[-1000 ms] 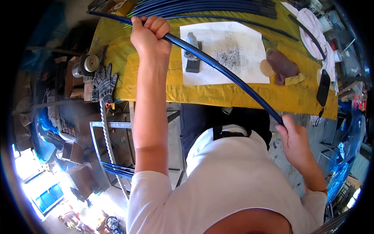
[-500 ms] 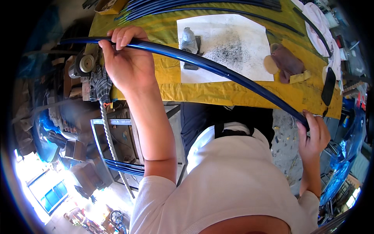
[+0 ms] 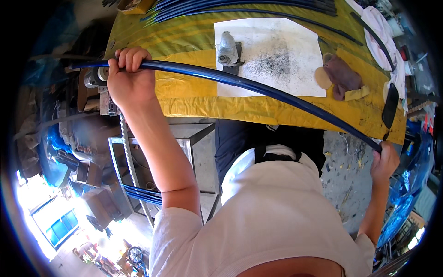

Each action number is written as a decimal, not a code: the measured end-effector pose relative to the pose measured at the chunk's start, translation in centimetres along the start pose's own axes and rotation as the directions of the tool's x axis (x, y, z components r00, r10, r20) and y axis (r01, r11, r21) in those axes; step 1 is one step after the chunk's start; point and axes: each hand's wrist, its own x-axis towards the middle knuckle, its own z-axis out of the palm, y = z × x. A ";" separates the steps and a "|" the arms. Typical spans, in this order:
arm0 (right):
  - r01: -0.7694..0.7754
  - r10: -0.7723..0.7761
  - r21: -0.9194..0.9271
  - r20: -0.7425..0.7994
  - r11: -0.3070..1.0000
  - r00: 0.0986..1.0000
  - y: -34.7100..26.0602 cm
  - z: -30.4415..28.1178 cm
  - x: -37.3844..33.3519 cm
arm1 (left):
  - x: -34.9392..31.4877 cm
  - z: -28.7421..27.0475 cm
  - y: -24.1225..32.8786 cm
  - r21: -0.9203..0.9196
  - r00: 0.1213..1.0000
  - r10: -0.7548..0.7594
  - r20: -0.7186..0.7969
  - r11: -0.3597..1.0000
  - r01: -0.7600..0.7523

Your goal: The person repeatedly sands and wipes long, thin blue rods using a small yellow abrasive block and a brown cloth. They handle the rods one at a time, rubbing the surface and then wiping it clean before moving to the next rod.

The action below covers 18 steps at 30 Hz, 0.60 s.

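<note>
A long, glossy dark-blue rod [image 3: 198,70] stretches across in front of me, passing above the near part of the yellow-covered table. My left hand [image 3: 131,81] is closed around it close to its left end, fingers curled over the top. At the other end, lower and to the right, my right hand [image 3: 386,161] grips the rod's tip beyond the table's front corner. Beneath the rod, a white paper sheet [image 3: 302,51] with dark dust on it lies on the table. A crumpled grey item [image 3: 226,48] rests on the sheet beside a dark block.
Several similar dark-blue rods [image 3: 244,8] lie along the table's far side. A brown cloth [image 3: 344,77] with a tan round pad [image 3: 323,78] sits right of the sheet. A metal frame [image 3: 189,147] stands below the table's left side, with a twisted rope [image 3: 127,157] hanging beside it.
My left hand has moved left and slightly down, its fingers now wrapped tighter round the rod. My right hand has shifted right and a little down, and its fingers have curled in.
</note>
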 end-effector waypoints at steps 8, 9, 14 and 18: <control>-0.038 0.038 0.019 0.018 0.999 0.999 1.3 -1.1 -0.4 | -1.2 1.5 -2.1 -0.117 0.999 -0.008 0.053 0.993 0.014; -0.035 0.035 -0.003 -0.003 0.999 0.999 1.5 -1.1 -0.5 | -1.6 1.8 -2.4 -0.135 0.996 -0.008 0.089 0.991 0.020; -0.029 0.024 -0.041 -0.111 0.999 0.994 1.4 -1.5 -0.7 | -3.1 3.7 -3.1 -0.151 0.998 0.033 0.047 0.988 -0.026; -0.076 0.067 0.103 0.095 0.992 0.993 0.7 -1.1 -2.4 | -2.7 2.9 -2.3 -0.057 0.993 0.046 0.111 0.998 -0.040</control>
